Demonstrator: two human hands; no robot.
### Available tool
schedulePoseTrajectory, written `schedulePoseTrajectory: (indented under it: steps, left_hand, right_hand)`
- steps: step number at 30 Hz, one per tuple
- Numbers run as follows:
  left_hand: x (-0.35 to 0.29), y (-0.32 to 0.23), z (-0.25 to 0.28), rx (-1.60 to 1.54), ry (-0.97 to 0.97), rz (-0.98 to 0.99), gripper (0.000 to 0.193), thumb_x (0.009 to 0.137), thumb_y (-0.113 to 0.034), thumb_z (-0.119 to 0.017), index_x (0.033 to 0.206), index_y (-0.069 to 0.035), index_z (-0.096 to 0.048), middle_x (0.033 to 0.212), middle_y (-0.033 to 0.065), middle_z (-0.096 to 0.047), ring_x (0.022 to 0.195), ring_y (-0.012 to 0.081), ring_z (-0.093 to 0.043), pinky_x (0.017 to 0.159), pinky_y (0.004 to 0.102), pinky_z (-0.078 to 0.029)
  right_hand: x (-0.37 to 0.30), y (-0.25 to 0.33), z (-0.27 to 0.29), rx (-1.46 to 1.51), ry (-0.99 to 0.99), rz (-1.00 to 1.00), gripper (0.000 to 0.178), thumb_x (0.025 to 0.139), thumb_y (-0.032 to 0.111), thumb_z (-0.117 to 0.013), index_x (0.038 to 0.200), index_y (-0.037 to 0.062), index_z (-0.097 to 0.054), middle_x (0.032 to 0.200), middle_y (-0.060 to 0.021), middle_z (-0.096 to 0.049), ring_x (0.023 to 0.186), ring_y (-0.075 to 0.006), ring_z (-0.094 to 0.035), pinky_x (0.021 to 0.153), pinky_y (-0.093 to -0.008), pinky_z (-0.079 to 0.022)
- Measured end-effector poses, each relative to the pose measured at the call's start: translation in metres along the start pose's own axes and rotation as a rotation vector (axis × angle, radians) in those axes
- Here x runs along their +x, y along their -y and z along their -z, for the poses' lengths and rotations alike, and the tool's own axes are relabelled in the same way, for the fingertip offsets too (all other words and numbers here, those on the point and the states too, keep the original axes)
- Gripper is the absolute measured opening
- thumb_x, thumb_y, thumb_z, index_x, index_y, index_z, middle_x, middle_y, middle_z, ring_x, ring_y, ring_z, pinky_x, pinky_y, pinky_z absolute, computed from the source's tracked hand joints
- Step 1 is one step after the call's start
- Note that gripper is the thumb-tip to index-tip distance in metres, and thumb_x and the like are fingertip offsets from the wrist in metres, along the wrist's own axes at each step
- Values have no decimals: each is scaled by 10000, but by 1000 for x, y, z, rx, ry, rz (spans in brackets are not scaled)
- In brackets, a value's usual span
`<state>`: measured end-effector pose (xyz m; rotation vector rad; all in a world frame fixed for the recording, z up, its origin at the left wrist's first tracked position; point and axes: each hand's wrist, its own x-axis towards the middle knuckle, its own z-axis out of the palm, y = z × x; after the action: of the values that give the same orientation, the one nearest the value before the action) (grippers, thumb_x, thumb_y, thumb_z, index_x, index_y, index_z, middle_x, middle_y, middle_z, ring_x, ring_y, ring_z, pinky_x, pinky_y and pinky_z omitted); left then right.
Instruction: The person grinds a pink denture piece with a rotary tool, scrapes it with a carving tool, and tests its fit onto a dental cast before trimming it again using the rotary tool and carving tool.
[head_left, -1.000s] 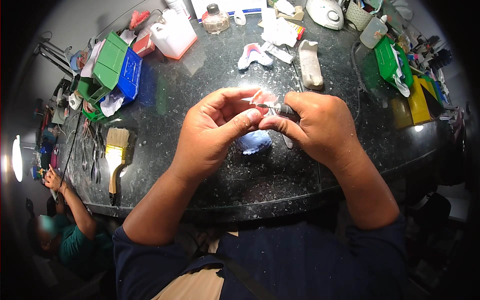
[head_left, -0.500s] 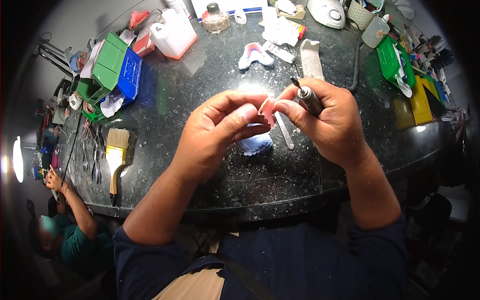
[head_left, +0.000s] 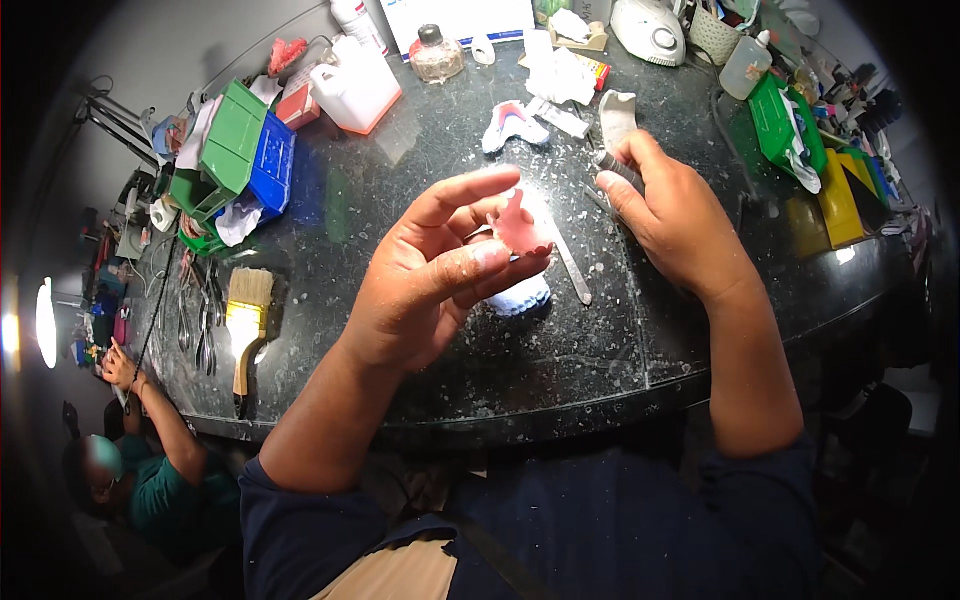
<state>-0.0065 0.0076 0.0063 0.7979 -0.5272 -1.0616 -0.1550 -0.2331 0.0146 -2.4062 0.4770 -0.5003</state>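
My left hand [head_left: 425,270] holds a pink denture plate [head_left: 518,230] between thumb and fingers, its index finger raised above the piece. To the right and apart from it, my right hand [head_left: 680,220] is closed around a grey metal handpiece [head_left: 618,168]; the bur seen on it earlier is hard to make out now. Below the denture plate, partly covered by my left fingers, a pale blue dental model [head_left: 522,298] lies on the bench. A thin flat metal tool [head_left: 573,268] rests between my hands. Farther back sits a pink-and-white dental piece [head_left: 514,128].
Scattered white debris covers the dark bench [head_left: 480,390]. A wide brush [head_left: 246,315] and pliers [head_left: 207,325] lie at left, near green and blue bins [head_left: 262,165]. At the back stand a white jug [head_left: 358,90] and a glass bottle [head_left: 436,58]. Another person [head_left: 165,475] is at far left.
My right hand with the handpiece has drawn away from the denture plate to the right. My left hand has turned the plate, so its broad pink surface shows, and the index finger has lifted.
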Motion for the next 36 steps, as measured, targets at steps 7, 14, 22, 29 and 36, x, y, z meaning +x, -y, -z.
schedulePoseTrajectory:
  steps: [7, 14, 22, 29, 36]
  left_hand:
    - [-2, -7, -5, 130, -13, -96, 547, 983, -8, -760, 1496, -56, -576, 1279, 146, -695, 1233, 317, -743, 1149, 526, -601]
    - [-6, -10, -8, 143, 9, -150, 514, 993, 21, -720, 1478, -50, -565, 1284, 146, -685, 1254, 338, -739, 1160, 515, -587]
    - [-5, -6, -6, 222, 14, -291, 545, 968, 33, -777, 1456, -80, -562, 1278, 121, -652, 1289, 349, -726, 1162, 503, -581]
    - [-3, -7, -5, 228, -15, -287, 387, 992, 11, -766, 1328, -64, -590, 1243, 123, -663, 1267, 321, -736, 1123, 486, -609]
    - [-2, -7, 1, 212, 40, -249, 211, 1028, -70, -776, 1149, -68, -603, 1087, 96, -706, 1092, 256, -776, 1039, 458, -652]
  right_hand:
    - [2, -19, -3, -394, -54, 159, 262, 964, 269, -792, 1093, 65, -693, 1046, -166, -712, 1038, -400, -712, 903, -504, -571]
    - [-3, 0, -18, -445, -202, 283, 237, 903, 247, -847, 1021, 94, -710, 1014, -128, -696, 1022, -348, -708, 892, -469, -559]
    - [-18, 23, -42, -355, 54, 357, 211, 886, 226, -829, 947, 65, -707, 902, -120, -733, 897, -338, -743, 811, -470, -594]
    - [-22, 18, -42, -458, -23, 358, 135, 852, 141, -777, 930, 52, -712, 917, -129, -741, 916, -333, -752, 817, -449, -614]
    - [-22, 14, -47, -500, -32, 353, 136, 845, 134, -773, 930, 54, -705, 930, -125, -731, 923, -321, -756, 810, -443, -615]
